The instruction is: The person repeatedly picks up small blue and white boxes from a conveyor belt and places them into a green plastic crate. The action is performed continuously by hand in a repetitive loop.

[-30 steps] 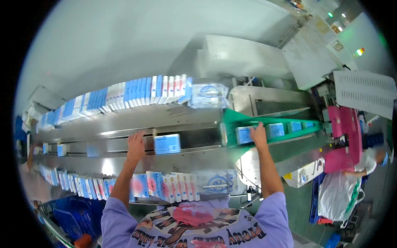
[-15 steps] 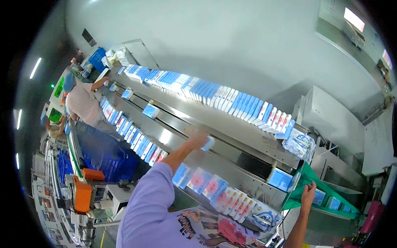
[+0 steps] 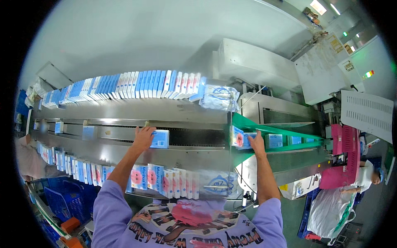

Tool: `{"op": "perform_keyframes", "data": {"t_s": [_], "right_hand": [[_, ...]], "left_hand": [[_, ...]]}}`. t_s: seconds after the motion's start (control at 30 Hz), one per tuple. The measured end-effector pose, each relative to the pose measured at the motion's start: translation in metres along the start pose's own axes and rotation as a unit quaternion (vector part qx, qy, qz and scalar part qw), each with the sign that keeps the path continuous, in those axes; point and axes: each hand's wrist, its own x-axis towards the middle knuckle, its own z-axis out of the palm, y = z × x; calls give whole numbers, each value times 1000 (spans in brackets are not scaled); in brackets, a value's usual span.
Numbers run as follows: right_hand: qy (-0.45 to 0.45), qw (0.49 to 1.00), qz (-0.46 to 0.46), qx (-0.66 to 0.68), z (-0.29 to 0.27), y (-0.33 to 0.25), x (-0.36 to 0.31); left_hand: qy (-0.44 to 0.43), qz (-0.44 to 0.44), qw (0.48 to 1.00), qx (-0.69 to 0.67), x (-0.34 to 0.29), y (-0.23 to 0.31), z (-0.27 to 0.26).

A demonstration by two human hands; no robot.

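My left hand rests on a small blue box lying in the black conveyor channel of a steel packing line. My right hand grips a pink-and-blue box at the mouth of the green guide chute. More blue boxes sit further along the chute to the right. A row of upright pink-and-blue boxes stands on the near shelf just below my arms.
A long row of upright blue and white boxes lines the far shelf, ending in a plastic-wrapped bundle. Another person works at the left. A person by a pink machine stands at the right. Blue crates sit lower left.
The view has swung back to the right from the left end of the line. My left hand has come down onto a blue box in the channel. My right hand stays at the green chute.
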Motion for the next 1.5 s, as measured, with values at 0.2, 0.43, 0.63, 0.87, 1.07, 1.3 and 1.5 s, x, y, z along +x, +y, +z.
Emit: {"op": "perform_keyframes", "data": {"t_s": [0.2,0.43,0.63,0.87,1.07,1.3,1.5], "right_hand": [[84,995,23,-43,-27,-7,-2],[50,988,-132,70,-22,-44,-33],[0,990,-107,89,13,-32,-29],[14,997,-69,40,17,-23,-10],[14,1000,11,24,2,-17,-10],[44,998,29,-28,-8,4,1],[89,991,-98,27,-34,-19,-12]], "left_hand": [[100,3,992,-75,-1,-4,-3],[89,-166,981,46,-47,-144,-6],[-8,-198,976,95,-28,-145,-24],[14,-74,995,67,-16,-100,21],[2,-42,999,-6,-1,-22,-8],[126,15,991,-46,-7,-39,-5],[125,-126,984,5,-34,-139,-21]]}}
